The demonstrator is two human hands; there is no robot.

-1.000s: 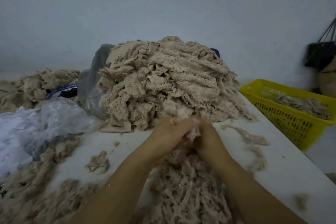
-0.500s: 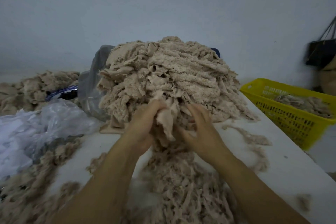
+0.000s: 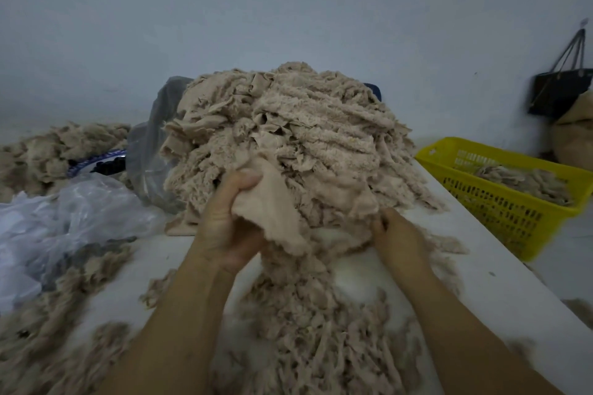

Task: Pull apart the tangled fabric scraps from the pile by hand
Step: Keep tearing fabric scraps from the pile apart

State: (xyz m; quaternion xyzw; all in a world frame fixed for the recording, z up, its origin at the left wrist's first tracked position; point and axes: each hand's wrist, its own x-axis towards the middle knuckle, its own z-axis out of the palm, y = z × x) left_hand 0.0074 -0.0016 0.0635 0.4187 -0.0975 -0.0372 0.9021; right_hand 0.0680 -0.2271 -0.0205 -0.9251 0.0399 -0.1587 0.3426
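Note:
A tall pile of tangled beige fabric scraps [image 3: 288,131] stands in the middle of the white table [image 3: 500,295]. At its near foot my left hand [image 3: 227,221] grips one edge of a smooth beige scrap [image 3: 276,208], thumb over the cloth. My right hand [image 3: 398,237] pinches the other side of that scrap, fingers curled into the fabric. The cloth is stretched between both hands. A loose heap of shredded strips [image 3: 308,330] lies between my forearms.
A yellow plastic basket [image 3: 500,202] with some scraps sits at the right, beyond the table edge. Crumpled clear plastic bags [image 3: 64,218] lie at the left, more scraps [image 3: 48,151] behind them. A black bag [image 3: 558,93] hangs on the wall.
Both hands rose from the near heap to the pile's foot. They took hold of a scrap and moved apart, the right hand going right, spreading the cloth.

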